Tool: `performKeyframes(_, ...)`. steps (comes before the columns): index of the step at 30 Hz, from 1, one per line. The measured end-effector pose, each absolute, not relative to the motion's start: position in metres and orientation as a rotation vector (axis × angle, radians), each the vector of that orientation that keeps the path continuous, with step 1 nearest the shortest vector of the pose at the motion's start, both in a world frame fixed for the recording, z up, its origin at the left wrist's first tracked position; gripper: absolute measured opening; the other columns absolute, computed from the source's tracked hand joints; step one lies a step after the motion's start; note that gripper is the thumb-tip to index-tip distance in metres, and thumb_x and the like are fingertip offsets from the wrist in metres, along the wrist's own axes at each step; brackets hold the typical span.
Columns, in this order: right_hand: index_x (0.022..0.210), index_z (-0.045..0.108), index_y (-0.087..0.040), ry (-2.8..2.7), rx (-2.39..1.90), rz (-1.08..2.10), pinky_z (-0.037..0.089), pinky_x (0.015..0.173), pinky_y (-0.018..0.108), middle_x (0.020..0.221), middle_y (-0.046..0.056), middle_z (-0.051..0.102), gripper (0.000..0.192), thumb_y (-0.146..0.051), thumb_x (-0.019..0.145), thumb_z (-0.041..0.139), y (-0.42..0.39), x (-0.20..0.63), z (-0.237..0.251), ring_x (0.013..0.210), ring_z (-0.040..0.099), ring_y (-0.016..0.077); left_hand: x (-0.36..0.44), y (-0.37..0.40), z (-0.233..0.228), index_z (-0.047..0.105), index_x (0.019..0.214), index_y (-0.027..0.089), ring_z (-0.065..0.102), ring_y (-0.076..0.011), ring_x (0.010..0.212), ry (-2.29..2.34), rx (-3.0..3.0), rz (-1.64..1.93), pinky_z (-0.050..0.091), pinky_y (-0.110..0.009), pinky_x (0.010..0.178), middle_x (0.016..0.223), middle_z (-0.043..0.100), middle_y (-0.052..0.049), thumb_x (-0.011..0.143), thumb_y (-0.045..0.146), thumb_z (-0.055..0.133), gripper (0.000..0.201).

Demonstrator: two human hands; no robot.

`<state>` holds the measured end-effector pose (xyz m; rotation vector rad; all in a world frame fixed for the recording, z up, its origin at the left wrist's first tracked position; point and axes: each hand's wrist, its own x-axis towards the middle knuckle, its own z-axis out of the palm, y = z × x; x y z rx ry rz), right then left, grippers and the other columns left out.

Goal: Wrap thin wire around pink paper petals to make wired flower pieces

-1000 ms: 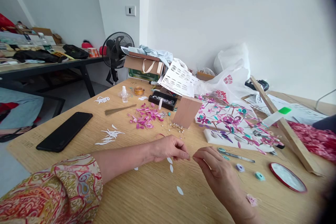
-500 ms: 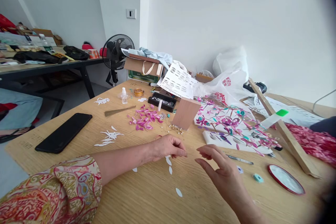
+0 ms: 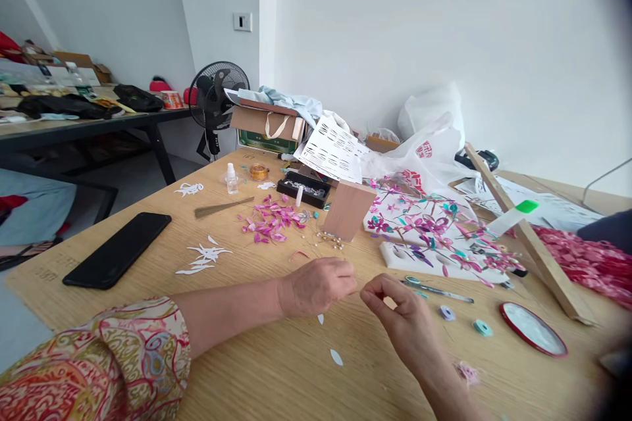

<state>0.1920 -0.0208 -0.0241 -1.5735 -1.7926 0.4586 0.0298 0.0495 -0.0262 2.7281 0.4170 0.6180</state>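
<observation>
Over the middle of the wooden table [image 3: 276, 368], my left hand [image 3: 318, 286] is closed, with its fingertips pressed together; whatever they may hold is too small to make out. Just to its right, my right hand [image 3: 395, 309] has thumb and forefinger pinched together, and I cannot see what is between them. The fingertips of both hands are almost touching. Below them lie a white leaf-shaped cutout [image 3: 336, 357] and a smaller white piece [image 3: 320, 319], partly by my left hand. Pink petals [image 3: 269, 218] are heaped beyond my left hand.
Left are white slivers [image 3: 205, 258] and a black phone [image 3: 118, 250]. Ahead stand a wooden block [image 3: 349, 210] and a black tray [image 3: 303, 189]. To the right are flower sprays on white foam [image 3: 402, 256], tweezers [image 3: 439, 291], thread spools [image 3: 482, 327], a round red-rimmed dish [image 3: 533, 329] and a wooden bar [image 3: 538, 250].
My right hand has moved left towards my left hand, and its thumb and forefinger have closed into a pinch. My left hand has turned with its back upward.
</observation>
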Motion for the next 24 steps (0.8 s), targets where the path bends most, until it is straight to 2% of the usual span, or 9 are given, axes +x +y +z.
performKeyframes(2,0.057,0.048,-0.019,-1.694,-1.632,0.625,0.036,0.047,0.024,0.052,-0.002,0.048,0.023,-0.031,0.077,0.047,-0.018,0.193,-0.030,0.050,0.046,0.0128,0.029,0.049,-0.029,0.053,0.065,0.012,0.043,-0.0142,0.070,0.388,2.881,0.650,0.035,-0.026,0.065,0.070,0.048,-0.004,0.081,0.011,0.037,0.022)
performKeyframes(4,0.061,0.050,-0.019,-1.664,-1.621,0.702,0.037,0.046,0.024,0.053,-0.002,0.049,0.023,-0.034,0.078,0.045,-0.016,0.197,-0.033,0.051,0.048,0.0131,0.030,0.050,-0.031,0.054,0.066,0.013,0.043,-0.0131,0.069,0.469,2.753,0.691,0.035,-0.025,0.065,0.070,0.048,-0.003,0.081,0.013,0.039,0.021)
performKeyframes(6,0.071,0.053,-0.019,-1.723,-1.558,0.595,0.041,0.052,0.025,0.061,0.000,0.054,0.017,-0.033,0.078,0.047,-0.015,0.201,-0.031,0.057,0.052,0.0142,0.032,0.052,-0.031,0.056,0.065,0.012,0.044,-0.0106,0.066,0.620,2.388,0.710,0.035,-0.022,0.062,0.067,0.048,-0.001,0.078,0.015,0.047,0.016)
performKeyframes(9,0.086,0.054,-0.021,-1.904,-1.412,0.273,0.044,0.061,0.027,0.078,0.003,0.058,0.011,-0.027,0.077,0.052,-0.017,0.206,-0.025,0.069,0.055,0.0156,0.033,0.056,-0.030,0.057,0.062,0.012,0.041,-0.0070,0.055,0.710,1.682,0.581,0.032,-0.020,0.054,0.057,0.046,0.004,0.069,0.022,0.060,0.013)
performKeyframes(11,0.090,0.054,-0.022,-2.027,-1.328,0.124,0.044,0.061,0.026,0.083,0.005,0.057,0.012,-0.023,0.079,0.050,-0.019,0.208,-0.022,0.072,0.055,0.0157,0.032,0.057,-0.030,0.057,0.062,0.011,0.037,-0.0054,0.049,0.650,1.356,0.463,0.028,-0.020,0.049,0.052,0.046,0.005,0.064,0.027,0.065,0.017)
performKeyframes(14,0.091,0.055,-0.023,-2.143,-1.253,0.029,0.044,0.061,0.025,0.084,0.006,0.058,0.013,-0.018,0.082,0.047,-0.021,0.206,-0.020,0.075,0.055,0.0154,0.030,0.057,-0.030,0.058,0.062,0.011,0.037,-0.0041,0.046,0.566,1.171,0.370,0.025,-0.020,0.047,0.048,0.046,0.005,0.058,0.029,0.070,0.022)
performKeyframes(19,0.077,0.055,-0.020,-2.171,-1.242,0.074,0.041,0.058,0.024,0.073,0.004,0.057,0.016,-0.016,0.084,0.041,-0.021,0.199,-0.017,0.066,0.053,0.0138,0.031,0.054,-0.028,0.056,0.060,0.011,0.038,-0.0049,0.047,0.575,1.263,0.339,0.027,-0.020,0.048,0.050,0.046,0.004,0.062,0.028,0.066,0.019)
performKeyframes(21,0.071,0.053,-0.020,-2.118,-1.314,0.125,0.040,0.055,0.025,0.068,0.002,0.056,0.017,-0.017,0.083,0.041,-0.022,0.196,-0.016,0.062,0.051,0.0135,0.032,0.052,-0.026,0.055,0.060,0.012,0.040,-0.0066,0.052,0.618,1.558,0.434,0.030,-0.020,0.051,0.053,0.045,0.004,0.068,0.024,0.061,0.015)
performKeyframes(24,0.062,0.048,-0.020,-1.947,-1.490,0.271,0.037,0.052,0.024,0.060,0.000,0.053,0.019,-0.022,0.080,0.043,-0.022,0.191,-0.018,0.056,0.048,0.0130,0.031,0.050,-0.025,0.054,0.063,0.013,0.043,-0.0102,0.064,0.547,2.312,0.614,0.033,-0.022,0.059,0.063,0.047,0.000,0.076,0.015,0.049,0.015)
